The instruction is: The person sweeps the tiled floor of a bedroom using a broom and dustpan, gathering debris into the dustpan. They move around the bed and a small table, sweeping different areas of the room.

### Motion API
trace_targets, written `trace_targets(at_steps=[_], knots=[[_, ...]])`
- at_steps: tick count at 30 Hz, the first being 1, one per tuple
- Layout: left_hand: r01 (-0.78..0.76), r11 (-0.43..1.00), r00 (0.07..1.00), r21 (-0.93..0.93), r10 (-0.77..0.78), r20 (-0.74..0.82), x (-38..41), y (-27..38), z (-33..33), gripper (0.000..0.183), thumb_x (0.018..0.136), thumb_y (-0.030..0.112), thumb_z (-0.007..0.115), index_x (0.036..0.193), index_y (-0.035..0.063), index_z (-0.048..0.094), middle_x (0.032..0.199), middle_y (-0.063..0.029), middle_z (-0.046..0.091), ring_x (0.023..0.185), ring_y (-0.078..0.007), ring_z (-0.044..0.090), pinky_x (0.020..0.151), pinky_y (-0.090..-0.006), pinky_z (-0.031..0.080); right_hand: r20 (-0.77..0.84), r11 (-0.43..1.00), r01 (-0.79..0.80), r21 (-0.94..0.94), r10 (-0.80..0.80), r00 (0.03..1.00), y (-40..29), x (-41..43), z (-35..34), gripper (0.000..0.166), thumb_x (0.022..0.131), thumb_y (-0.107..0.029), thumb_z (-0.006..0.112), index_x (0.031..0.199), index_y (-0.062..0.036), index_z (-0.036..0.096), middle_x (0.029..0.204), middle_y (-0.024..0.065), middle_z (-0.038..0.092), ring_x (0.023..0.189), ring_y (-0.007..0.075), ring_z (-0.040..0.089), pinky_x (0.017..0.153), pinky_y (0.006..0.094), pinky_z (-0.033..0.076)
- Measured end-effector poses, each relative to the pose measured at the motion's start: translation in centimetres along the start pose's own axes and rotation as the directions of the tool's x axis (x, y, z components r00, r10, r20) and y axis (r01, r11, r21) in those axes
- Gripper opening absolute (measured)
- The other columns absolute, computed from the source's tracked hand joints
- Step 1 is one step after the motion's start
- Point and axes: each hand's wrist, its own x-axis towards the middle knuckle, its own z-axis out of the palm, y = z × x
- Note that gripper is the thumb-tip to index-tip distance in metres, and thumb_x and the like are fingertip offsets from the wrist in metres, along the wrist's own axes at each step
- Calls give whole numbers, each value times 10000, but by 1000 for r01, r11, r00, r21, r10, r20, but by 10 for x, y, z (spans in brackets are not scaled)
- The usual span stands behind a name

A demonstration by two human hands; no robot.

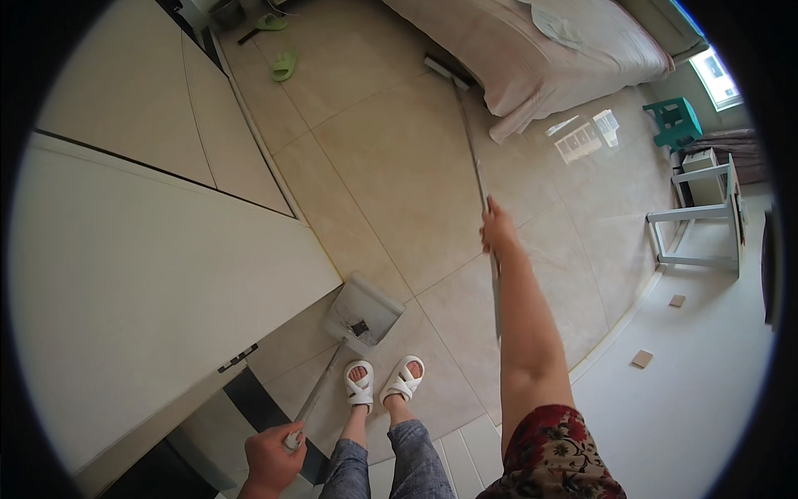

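My right hand (497,226) grips the long thin handle of a broom (475,156), my arm stretched forward. The broom head (446,72) rests on the floor at the bed's lower edge, partly under the hanging cover. At lower left, my left hand (274,454) is closed around the top of a dustpan handle (321,390). The grey dustpan (358,305) sits on the tiles just in front of my feet, near the cabinet corner. Some dark debris (360,327) lies inside it.
A bed with a pale pink cover (548,62) stands ahead. Green slippers (284,66) lie at upper left beside a white cabinet (156,274). A teal stool (676,123) and a white-framed piece of furniture (698,215) stand at right. I wear white sandals (359,383).
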Motion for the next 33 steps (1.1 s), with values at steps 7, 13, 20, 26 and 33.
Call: trace_targets(at_steps=[7, 13, 20, 26, 33], knots=[[-14, 1000, 1000, -7, 14, -15, -1, -5, -5, 191, 706, 102, 689, 890, 51, 701, 765, -144, 673, 685, -311, 658, 596, -361, 515, 271, 960, -258, 107, 221, 937, 52, -201, -59, 526, 934, -133, 466, 1436, -254, 367, 574, -5, 427, 435, 103, 415, 390, 261, 369], [-21, 1000, 999, -9, 20, -36, -1, -6, -1, 178, 710, 102, 687, 879, 48, 693, 776, -144, 675, 704, -313, 661, 608, -362, 518, 174, 999, -53, -5, 53, 983, 40, -178, -59, 503, 931, -129, 478, 1422, -197, 395, 583, -11, 451, 450, 90, 395, 401, 272, 356], [-60, 998, 998, 15, 61, -17, 7, 0, -7, 183, 709, 117, 696, 879, 49, 695, 790, -146, 677, 723, -313, 665, 629, -356, 525, 18, 995, -39, -96, 41, 999, 26, -90, -41, 528, 908, -127, 495, 1423, -183, 388, 648, 54, 549, 451, 140, 480, 418, 298, 420], [-22, 996, 1000, 82, 21, 20, -2, -10, -9, 165, 781, 149, 689, 916, 57, 709, 772, -144, 680, 726, -299, 674, 625, -374, 529, 294, 940, -328, -90, 340, 893, 65, -300, -111, 527, 917, -121, 478, 1429, -206, 383, 644, 37, 498, 478, 121, 465, 426, 279, 397], [-7, 993, 1000, 122, 4, 26, -5, -9, -4, 164, 752, 171, 693, 890, 85, 712, 743, -153, 663, 669, -330, 644, 608, -399, 519, 339, 859, -511, -27, 489, 804, 42, -460, -227, 513, 922, -63, 449, 1425, -146, 389, 607, 23, 458, 432, 88, 370, 394, 245, 323]])
